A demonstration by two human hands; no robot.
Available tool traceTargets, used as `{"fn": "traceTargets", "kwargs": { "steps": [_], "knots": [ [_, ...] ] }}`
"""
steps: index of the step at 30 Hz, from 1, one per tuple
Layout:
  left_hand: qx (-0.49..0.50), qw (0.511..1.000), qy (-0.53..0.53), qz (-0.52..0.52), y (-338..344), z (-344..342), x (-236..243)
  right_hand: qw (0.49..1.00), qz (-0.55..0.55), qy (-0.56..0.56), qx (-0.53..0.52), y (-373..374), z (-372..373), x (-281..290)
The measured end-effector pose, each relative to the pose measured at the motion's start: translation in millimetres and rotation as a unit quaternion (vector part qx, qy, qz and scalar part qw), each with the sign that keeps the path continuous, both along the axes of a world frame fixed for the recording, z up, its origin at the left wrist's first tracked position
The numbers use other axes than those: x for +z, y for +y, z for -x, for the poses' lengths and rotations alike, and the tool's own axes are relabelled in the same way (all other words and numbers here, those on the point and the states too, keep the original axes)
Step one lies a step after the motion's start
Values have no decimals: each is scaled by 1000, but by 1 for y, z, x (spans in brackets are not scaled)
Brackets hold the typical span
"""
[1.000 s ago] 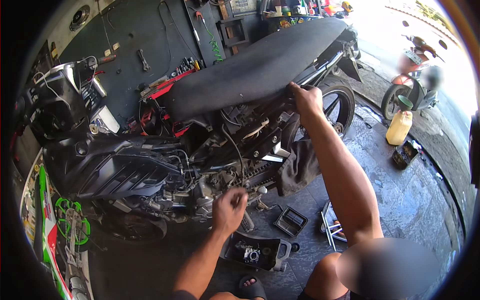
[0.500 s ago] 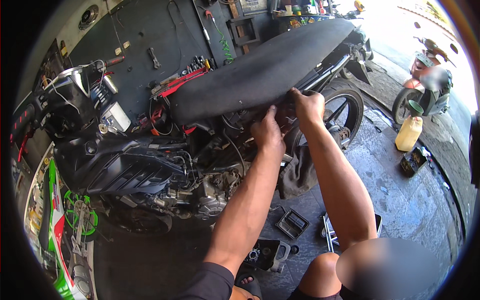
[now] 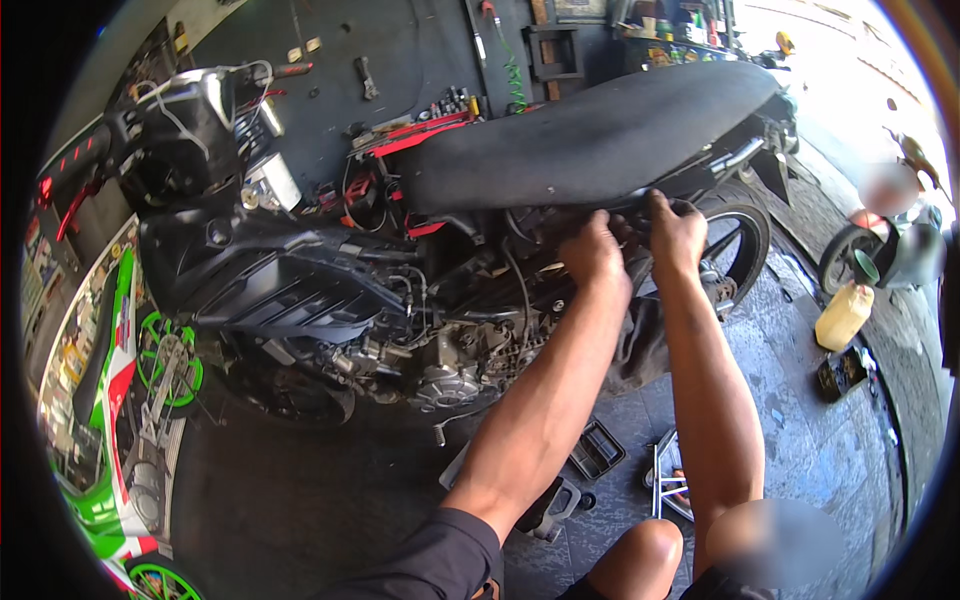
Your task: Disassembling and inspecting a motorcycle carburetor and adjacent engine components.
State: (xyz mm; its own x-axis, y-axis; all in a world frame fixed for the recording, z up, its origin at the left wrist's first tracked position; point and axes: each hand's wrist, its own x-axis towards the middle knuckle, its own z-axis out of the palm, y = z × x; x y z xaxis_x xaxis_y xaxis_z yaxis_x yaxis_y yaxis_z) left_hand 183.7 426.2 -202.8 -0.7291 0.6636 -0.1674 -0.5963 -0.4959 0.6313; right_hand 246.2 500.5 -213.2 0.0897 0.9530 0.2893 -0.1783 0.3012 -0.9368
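A partly stripped black motorcycle stands before me, its long black seat (image 3: 590,140) running from the middle toward the upper right. Just below the seat's near edge, at the rear side, are both my hands. My left hand (image 3: 597,250) is closed with its thumb up; what its fingers grip is hidden. Close by on the right, my right hand (image 3: 678,238) is closed too, its thumb up by the seat's lower edge. Whatever it holds among the dark parts cannot be made out. Behind my wrists hangs a dark cloth (image 3: 640,345), beside the rear wheel (image 3: 748,235).
On the floor lie a black rectangular tray (image 3: 597,448) and a silver metal frame (image 3: 660,480). A yellowish jug (image 3: 843,318) with a green funnel stands at right, near a parked scooter (image 3: 850,255). A green-white bike (image 3: 120,400) is at left; a red tool tray (image 3: 420,135) sits behind.
My view has swung, so the motorcycle appears farther right. Both hands stay below the seat, close together, with only slight shifts in their pose.
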Motion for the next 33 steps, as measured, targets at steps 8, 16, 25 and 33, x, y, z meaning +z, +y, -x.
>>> {"fn": "traceTargets", "kwargs": {
  "steps": [8,16,25,33],
  "knots": [
    [188,934,304,34,8,10,-29,990,9,82,111,-2,3,11],
    [272,847,430,152,3,5,-30,989,-4,39,142,-24,-11,30],
    [228,850,451,147,-1,1,-26,986,5,-24,162,-20,-19,31],
    [269,832,452,177,8,8,-30,991,31,3,130,-4,-4,8]
  ]
}}
